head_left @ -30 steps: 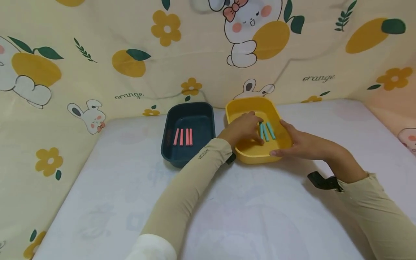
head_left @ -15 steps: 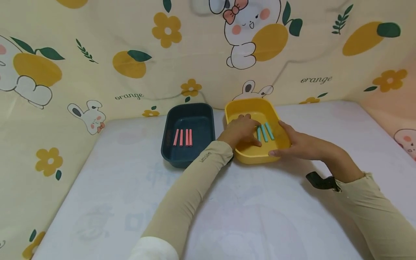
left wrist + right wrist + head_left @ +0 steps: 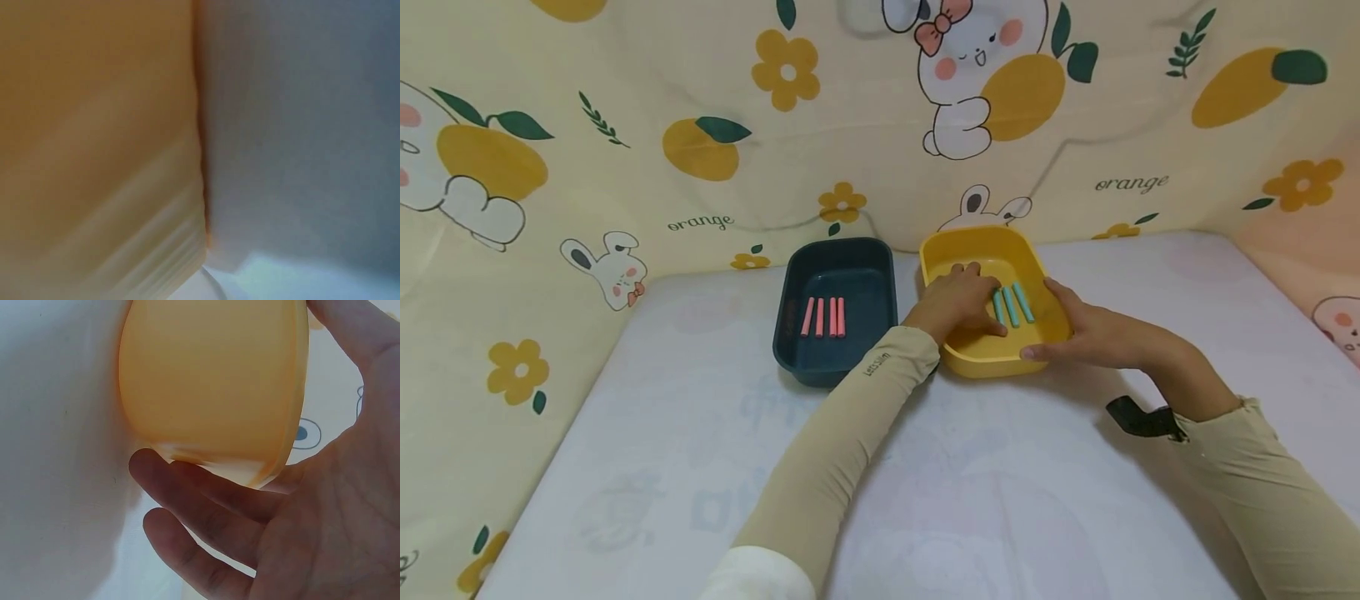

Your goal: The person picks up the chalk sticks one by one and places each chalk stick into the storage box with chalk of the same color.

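Observation:
In the head view, several short pale-blue sticks, like chalk, lie side by side in a yellow tray (image 3: 981, 367). My left hand (image 3: 955, 300) reaches over the tray's left wall, its index finger and thumb at the two ends of the leftmost blue stick (image 3: 998, 307). My right hand (image 3: 1097, 333) holds the tray's right side, thumb at the near corner and fingers farther back. Seen from the right wrist, the fingers (image 3: 206, 512) curl against the tray's outer wall (image 3: 206, 381). The left wrist view has only the tray wall (image 3: 94, 94) and table surface, without the hand.
Left of the yellow tray stands a dark blue tray (image 3: 805, 367) with several pink sticks (image 3: 832, 317) in a row. Both trays sit near the back of a white table (image 3: 700, 433), before a cloth (image 3: 865, 108) printed with rabbits and oranges.
The leftmost blue stick and my left fingers have shifted slightly left, away from the neighbouring stick. My right hand keeps its place on the tray.

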